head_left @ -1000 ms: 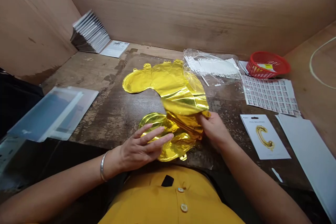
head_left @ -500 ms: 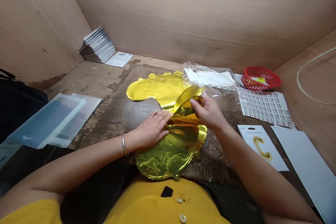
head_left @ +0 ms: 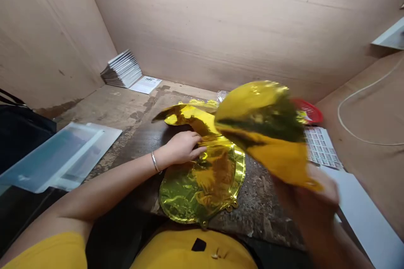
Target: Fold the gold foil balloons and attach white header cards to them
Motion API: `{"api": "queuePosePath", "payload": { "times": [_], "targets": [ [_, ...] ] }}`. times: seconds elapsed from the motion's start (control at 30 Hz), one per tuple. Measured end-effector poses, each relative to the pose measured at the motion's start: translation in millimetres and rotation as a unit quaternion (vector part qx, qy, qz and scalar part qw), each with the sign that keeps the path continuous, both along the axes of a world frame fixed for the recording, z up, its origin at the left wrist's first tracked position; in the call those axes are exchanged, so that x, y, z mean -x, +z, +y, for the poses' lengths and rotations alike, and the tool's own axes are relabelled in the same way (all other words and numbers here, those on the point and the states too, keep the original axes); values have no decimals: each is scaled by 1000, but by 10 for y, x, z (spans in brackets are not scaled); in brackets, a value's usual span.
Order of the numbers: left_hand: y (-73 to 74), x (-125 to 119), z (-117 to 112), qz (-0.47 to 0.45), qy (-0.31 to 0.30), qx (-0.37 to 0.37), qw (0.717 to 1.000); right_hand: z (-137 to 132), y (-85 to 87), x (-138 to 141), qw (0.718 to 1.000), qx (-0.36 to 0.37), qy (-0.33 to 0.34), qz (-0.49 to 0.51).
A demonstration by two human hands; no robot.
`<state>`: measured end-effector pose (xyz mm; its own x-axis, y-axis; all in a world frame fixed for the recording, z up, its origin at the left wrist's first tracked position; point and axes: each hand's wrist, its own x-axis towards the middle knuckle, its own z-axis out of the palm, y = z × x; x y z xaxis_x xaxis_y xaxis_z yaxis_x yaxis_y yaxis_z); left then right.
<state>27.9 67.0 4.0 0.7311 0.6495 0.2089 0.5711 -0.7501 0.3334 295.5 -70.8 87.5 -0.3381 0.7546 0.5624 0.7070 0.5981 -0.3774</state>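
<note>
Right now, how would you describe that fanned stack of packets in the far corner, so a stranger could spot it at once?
Look past the worn wooden bench to the far left corner of the wooden booth. A fanned stack of flat packets stands there, leaning against the left wall, with white edges showing. It's the only stack in that corner, and a single white sheet lies flat just to its right.

Plywood work booth, indoors: bare tan back wall [head_left: 221, 21] meets left wall [head_left: 47, 29] at sharp corner, dark scuffs low down. Worn, stained wooden surface [head_left: 120, 109] runs to both. On R, wood side panel [head_left: 369, 92] w/ thin white cord [head_left: 347, 122]; white shelf edge [head_left: 391, 35] above. Dark bag [head_left: 22, 126] far L. Soft, even light.
</note>
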Motion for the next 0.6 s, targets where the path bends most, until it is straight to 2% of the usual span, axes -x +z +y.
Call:
{"api": "queuePosePath", "payload": {
  "times": [0.07, 0.13, 0.23, 0.33, 0.4, 0.43, 0.5, 0.6],
  "targets": [
    [55, 25, -19, -39, 15, -14, 999, -42, -21, 85, 996, -45, 59, -40],
    [109, 116, -77, -60, -3, -18, 998, -136, -35, 115, 991, -63, 93, -75],
    [217, 310, -213, -61, -40, 30, 997, -386, -79, 91, 991, -28, 80, -104],
    [291, 376, -343, -93, -2, 20, 995, -658, -151, 110, 988, 28, 95, -120],
    [248, 283, -421, -125, -26, -6, 992, -797, -183, 172, 986, 52, 117, -107],
    [194, 203, -462, -126, -69, -9, 990, -852, -182, 213, 986, 58, 123, -99],
    [45, 14, -553, -87, -171, 9, 981, -934, -128, 295, 984, 67, 132, -104],
    [-148, -232, -692, 8, -252, 33, 967, -963, 71, 384, 964, 127, 177, -150]
  ]
}}
